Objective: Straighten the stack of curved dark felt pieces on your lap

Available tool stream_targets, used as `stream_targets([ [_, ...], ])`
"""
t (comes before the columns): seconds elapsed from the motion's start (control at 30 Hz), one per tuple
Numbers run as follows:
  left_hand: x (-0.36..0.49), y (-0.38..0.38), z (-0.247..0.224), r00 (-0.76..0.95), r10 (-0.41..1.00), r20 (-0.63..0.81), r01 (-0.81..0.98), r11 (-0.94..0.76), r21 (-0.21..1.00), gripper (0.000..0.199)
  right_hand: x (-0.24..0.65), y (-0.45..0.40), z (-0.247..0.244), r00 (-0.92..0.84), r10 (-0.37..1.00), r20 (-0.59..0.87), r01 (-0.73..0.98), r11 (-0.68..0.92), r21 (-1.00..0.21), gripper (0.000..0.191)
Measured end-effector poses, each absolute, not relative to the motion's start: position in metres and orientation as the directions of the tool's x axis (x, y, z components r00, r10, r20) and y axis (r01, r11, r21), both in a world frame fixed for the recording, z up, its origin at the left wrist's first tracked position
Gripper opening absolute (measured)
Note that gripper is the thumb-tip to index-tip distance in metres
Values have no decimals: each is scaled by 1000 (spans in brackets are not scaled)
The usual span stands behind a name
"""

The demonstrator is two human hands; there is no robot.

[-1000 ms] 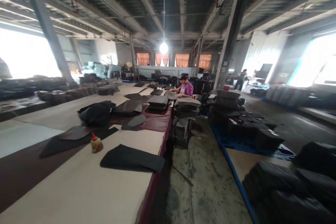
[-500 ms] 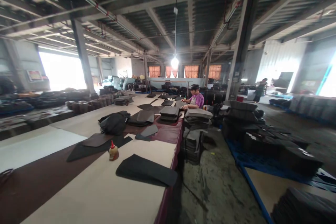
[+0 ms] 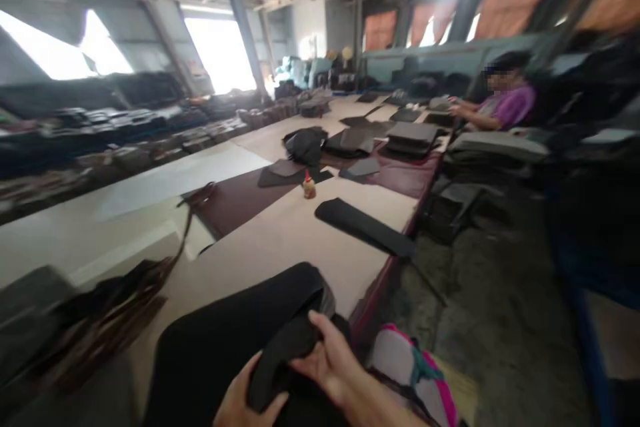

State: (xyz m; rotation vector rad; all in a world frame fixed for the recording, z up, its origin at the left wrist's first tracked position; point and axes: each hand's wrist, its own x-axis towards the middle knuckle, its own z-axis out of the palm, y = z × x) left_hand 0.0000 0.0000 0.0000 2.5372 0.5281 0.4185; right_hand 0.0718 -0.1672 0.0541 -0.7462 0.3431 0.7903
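At the bottom of the head view, a large black sheet of material lies on the near end of the table, its right part folded up. My left hand grips the curled edge of this sheet, thumb on one side and fingers on the other. Just right of it, my right hand pinches the same folded part between thumb and fingers. Farther along the pale tabletop lies a folded dark piece. A small glue bottle with a red tip stands behind that piece.
Brown strips are heaped at the left. Dark stacked pieces and a bundled black piece sit farther up the table. A person in purple works at its right side. Stacks stand on the floor beside the table.
The view has swung down and left. Both my hands and the black sheet they hold have come into view, along with the brown strips at the left.
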Motion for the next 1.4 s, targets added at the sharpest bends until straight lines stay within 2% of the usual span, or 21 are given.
stream_targets([
  [0.03, -15, 7, 0, 891, 430, 142, 294, -788, 540, 65, 67, -170, 52, 618, 547, -565, -784, 479, -394, 53],
  [0.1, -29, 12, 2, 907, 415, 73, 292, -745, 600, 76, 60, -181, 49, 565, 606, -560, -824, 454, -340, 53],
  [0.2, -26, 11, 8, 902, 432, 29, 310, -692, 651, 82, 49, -205, 42, 562, 652, -509, -827, 433, -358, 36],
  [0.27, -20, 9, 12, 902, 431, 2, 319, -671, 669, 85, 42, -216, 33, 609, 611, -506, -789, 400, -466, 37],
  [0.4, -16, 11, 17, 908, 416, -49, 324, -624, 711, 84, 37, -222, 8, 768, 402, -498, -600, 182, -779, 63],
  [0.47, -15, 14, 18, 915, 399, -56, 309, -604, 735, 76, 42, -224, -3, 898, 250, -363, -382, 34, -923, 70],
  [0.53, -15, 17, 18, 917, 394, -68, 309, -590, 746, 67, 54, -227, -11, 983, 154, -98, -78, -129, -989, 75],
  [0.6, -14, 18, 18, 918, 390, -75, 314, -595, 740, 60, 73, -231, -16, 972, 172, 158, 203, -285, -937, 82],
  [0.67, -14, 19, 18, 922, 381, -73, 310, -611, 729, 56, 97, -232, -18, 905, 295, 307, 406, -378, -832, 90],
  [0.73, -14, 18, 18, 930, 364, -56, 288, -624, 726, 53, 123, -229, -18, 825, 450, 343, 529, -397, -750, 96],
  [0.8, -13, 17, 18, 932, 362, -32, 269, -630, 729, 51, 146, -224, -13, 761, 568, 314, 583, -386, -715, 96],
  [0.83, -13, 16, 19, 932, 363, -18, 258, -628, 734, 51, 154, -222, -8, 738, 606, 297, 599, -385, -702, 90],
  [0.97, -19, 22, 31, 935, 354, 2, 229, -608, 760, 50, 151, -217, 28, 679, 666, 309, 668, -384, -638, 36],
  [1.03, -31, 33, 44, 945, 327, 4, 203, -598, 775, 47, 127, -216, 54, 599, 686, 412, 758, -320, -568, 26],
  [1.1, -51, 48, 57, 961, 275, 2, 165, -582, 796, 39, 92, -215, 74, 488, 696, 527, 848, -236, -474, 28],
  [1.17, -73, 63, 65, 974, 228, -10, 143, -573, 807, 31, 54, -211, 79, 467, 686, 558, 861, -208, -464, 35],
  [1.23, -95, 73, 62, 978, 205, -26, 144, -590, 795, 36, 20, -206, 64, 541, 665, 515, 804, -230, -548, 53],
  [1.27, -103, 75, 58, 981, 193, -27, 142, -614, 776, 41, 7, -203, 51, 608, 660, 441, 738, -265, -621, 68],
  [1.33, -116, 75, 44, 989, 145, -7, 106, -688, 718, 46, -11, -200, 23, 743, 641, 193, 499, -339, -797, 92],
  [1.4, -123, 73, 32, 994, 105, 16, 69, -752, 656, 47, -17, -198, 3, 798, 602, -31, 257, -386, -886, 103],
])
